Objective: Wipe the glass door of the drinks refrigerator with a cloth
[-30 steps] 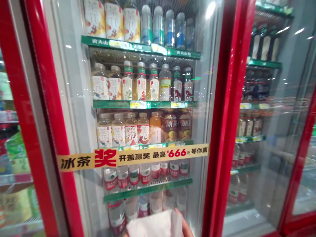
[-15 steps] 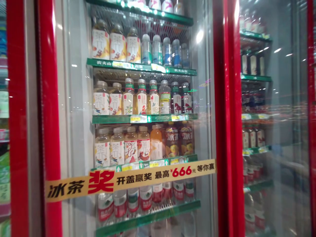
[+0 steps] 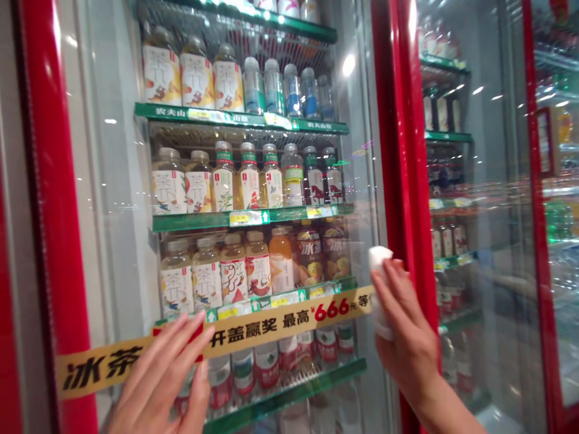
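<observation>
In the head view my right hand (image 3: 407, 325) holds a crumpled white cloth (image 3: 382, 289) at the right edge of the glass door, beside the red frame. Whether it is fabric or paper tissue is hard to say. My left hand (image 3: 165, 386) is spread in front of the yellow banner strip (image 3: 271, 325), covering some of its lettering. Its fingers are apart and hold nothing; whether they touch the glass cannot be made out. Behind the glass stand rows of bottled drinks (image 3: 246, 181).
Green-edged shelves (image 3: 253, 218) carry the bottles and price tags. Red door frames (image 3: 398, 150) border the glass on both sides. Further drink coolers (image 3: 556, 241) with stocked shelves continue to the right. Lights reflect in the glass.
Both hands have come into view from below, the right one with the white cloth. The camera has turned slightly right, so the cooler sits further left.
</observation>
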`<state>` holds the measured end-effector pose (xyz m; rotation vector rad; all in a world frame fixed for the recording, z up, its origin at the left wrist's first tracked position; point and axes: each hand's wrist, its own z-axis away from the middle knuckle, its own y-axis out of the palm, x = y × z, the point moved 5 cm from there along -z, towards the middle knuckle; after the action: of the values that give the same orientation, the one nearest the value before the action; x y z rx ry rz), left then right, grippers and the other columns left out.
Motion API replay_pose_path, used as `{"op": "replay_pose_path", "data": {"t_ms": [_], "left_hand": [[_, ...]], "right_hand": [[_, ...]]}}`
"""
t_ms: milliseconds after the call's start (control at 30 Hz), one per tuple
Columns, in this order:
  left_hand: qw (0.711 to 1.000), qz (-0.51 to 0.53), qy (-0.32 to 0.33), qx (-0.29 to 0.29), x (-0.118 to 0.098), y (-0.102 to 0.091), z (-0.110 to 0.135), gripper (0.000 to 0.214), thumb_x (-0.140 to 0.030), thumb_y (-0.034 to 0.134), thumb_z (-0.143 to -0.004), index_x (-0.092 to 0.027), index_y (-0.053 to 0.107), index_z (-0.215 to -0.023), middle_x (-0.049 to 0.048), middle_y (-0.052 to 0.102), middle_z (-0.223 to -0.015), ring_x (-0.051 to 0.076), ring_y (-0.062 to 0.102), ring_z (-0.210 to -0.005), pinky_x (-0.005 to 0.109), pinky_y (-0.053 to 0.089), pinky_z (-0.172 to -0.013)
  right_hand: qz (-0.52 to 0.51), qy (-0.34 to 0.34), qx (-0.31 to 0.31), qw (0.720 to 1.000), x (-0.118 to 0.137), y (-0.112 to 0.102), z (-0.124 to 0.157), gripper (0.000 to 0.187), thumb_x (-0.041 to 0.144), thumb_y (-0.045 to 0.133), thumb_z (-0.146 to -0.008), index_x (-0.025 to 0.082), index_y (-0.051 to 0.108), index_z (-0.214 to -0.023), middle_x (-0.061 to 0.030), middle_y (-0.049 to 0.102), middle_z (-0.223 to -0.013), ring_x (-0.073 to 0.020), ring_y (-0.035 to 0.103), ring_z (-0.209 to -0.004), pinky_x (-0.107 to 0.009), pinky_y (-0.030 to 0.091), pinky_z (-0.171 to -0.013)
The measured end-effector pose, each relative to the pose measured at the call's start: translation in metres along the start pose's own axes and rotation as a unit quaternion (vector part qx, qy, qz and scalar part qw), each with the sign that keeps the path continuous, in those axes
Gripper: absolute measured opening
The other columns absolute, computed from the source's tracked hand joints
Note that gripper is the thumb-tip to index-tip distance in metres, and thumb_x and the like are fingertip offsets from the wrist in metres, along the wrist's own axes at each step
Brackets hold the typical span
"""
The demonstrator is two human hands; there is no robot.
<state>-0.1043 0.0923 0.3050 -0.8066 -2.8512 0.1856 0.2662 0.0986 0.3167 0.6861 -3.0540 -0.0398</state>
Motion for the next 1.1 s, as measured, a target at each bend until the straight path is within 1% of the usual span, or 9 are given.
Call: {"op": "replay_pose_path", "data": {"t_ms": [133, 267, 333, 433, 533, 667, 767, 933, 1100], "left_hand": [[0.989, -0.145, 0.036, -0.006, 0.0, 0.031, -0.031, 0.081, -0.027, 0.065, -0.1, -0.03, 0.031, -0.173, 0.0024, 0.032, -0.181, 0.025, 0.02, -0.173, 0.05, 0.012, -0.145], [0.985, -0.166, 0.047, -0.006, -0.004, 0.039, -0.027, 0.079, -0.031, 0.061, -0.102, -0.025, 0.029, -0.174, 0.0051, 0.027, -0.183, 0.023, 0.015, -0.174, 0.048, 0.009, -0.145], [0.984, -0.168, 0.053, -0.011, -0.005, 0.038, -0.026, 0.08, -0.031, 0.062, -0.101, -0.022, 0.03, -0.174, 0.0058, 0.027, -0.183, 0.023, 0.015, -0.174, 0.046, 0.009, -0.145], [0.984, -0.169, 0.055, -0.009, -0.006, 0.036, -0.029, 0.083, -0.031, 0.065, -0.1, -0.023, 0.028, -0.174, 0.0043, 0.024, -0.184, 0.023, 0.014, -0.174, 0.046, 0.008, -0.145], [0.986, -0.16, 0.048, -0.008, -0.007, 0.035, -0.031, 0.084, -0.033, 0.065, -0.1, -0.026, 0.027, -0.175, 0.0021, 0.022, -0.184, 0.022, 0.013, -0.174, 0.045, 0.008, -0.145], [0.986, -0.156, 0.049, -0.002, -0.006, 0.034, -0.029, 0.083, -0.031, 0.064, -0.1, -0.025, 0.027, -0.174, 0.0038, 0.023, -0.184, 0.023, 0.012, -0.174, 0.045, 0.008, -0.144], [0.986, -0.157, 0.054, -0.007, -0.006, 0.034, -0.029, 0.084, -0.03, 0.065, -0.1, -0.024, 0.027, -0.174, 0.0045, 0.023, -0.184, 0.023, 0.012, -0.174, 0.046, 0.008, -0.144], [0.986, -0.156, 0.052, -0.015, -0.008, 0.034, -0.031, 0.083, -0.031, 0.064, -0.101, -0.024, 0.027, -0.174, 0.0033, 0.022, -0.184, 0.021, 0.011, -0.174, 0.045, 0.008, -0.144], [0.988, -0.146, 0.046, -0.013, -0.007, 0.034, -0.031, 0.083, -0.038, 0.063, -0.102, -0.024, 0.026, -0.174, 0.003, 0.023, -0.184, 0.022, 0.011, -0.174, 0.047, 0.008, -0.144]], "right_hand": [[0.04, -0.116, 0.164, 0.979, 0.032, 0.068, 0.017, 0.098, 0.024, 0.055, -0.094, 0.012, 0.006, -0.177, -0.0151, 0.007, -0.184, -0.0356, 0.011, -0.173, -0.06, 0.027, -0.138], [-0.025, -0.255, 0.325, 0.91, 0.042, 0.066, 0.046, 0.11, 0.041, 0.067, -0.083, 0.016, 0.018, -0.177, -0.0099, 0.018, -0.183, -0.0332, 0.022, -0.171, -0.045, 0.022, -0.141], [-0.021, -0.237, 0.316, 0.918, 0.025, 0.055, 0.025, 0.11, 0.039, 0.067, -0.084, 0.015, 0.014, -0.178, -0.0102, 0.013, -0.184, -0.0353, 0.02, -0.171, -0.049, 0.023, -0.14], [0.007, -0.087, 0.218, 0.972, -0.006, 0.051, -0.036, 0.108, 0.031, 0.059, -0.092, 0.012, -0.005, -0.177, -0.0131, -0.009, -0.185, -0.0432, 0.002, -0.172, -0.069, 0.02, -0.137], [0.009, -0.003, 0.175, 0.985, 0.004, 0.066, -0.066, 0.111, 0.029, 0.058, -0.096, 0.015, -0.021, -0.173, -0.0116, -0.025, -0.182, -0.0448, -0.011, -0.17, -0.075, 0.013, -0.135], [-0.059, -0.168, 0.295, 0.939, 0.082, 0.089, -0.026, 0.123, 0.049, 0.07, -0.091, 0.015, -0.012, -0.175, -0.0121, -0.008, -0.184, -0.0457, 0.004, -0.171, -0.065, 0.016, -0.14], [-0.083, -0.261, 0.378, 0.884, 0.107, 0.086, 0.018, 0.112, 0.052, 0.066, -0.091, 0.017, 0.001, -0.176, -0.0091, 0.012, -0.184, -0.0359, 0.02, -0.171, -0.05, 0.015, -0.142], [-0.009, -0.286, 0.313, 0.905, 0.073, 0.058, 0.018, 0.111, 0.034, 0.064, -0.083, 0.012, 0.008, -0.176, -0.0108, 0.025, -0.181, -0.0336, 0.027, -0.17, -0.047, 0.015, -0.141], [0.114, -0.265, 0.167, 0.943, 0.023, 0.046, -0.025, 0.091, 0.007, 0.051, -0.094, 0.028, 0.019, -0.177, -0.0003, 0.045, -0.174, -0.0185, 0.039, -0.164, -0.04, 0.027, -0.136]]}}
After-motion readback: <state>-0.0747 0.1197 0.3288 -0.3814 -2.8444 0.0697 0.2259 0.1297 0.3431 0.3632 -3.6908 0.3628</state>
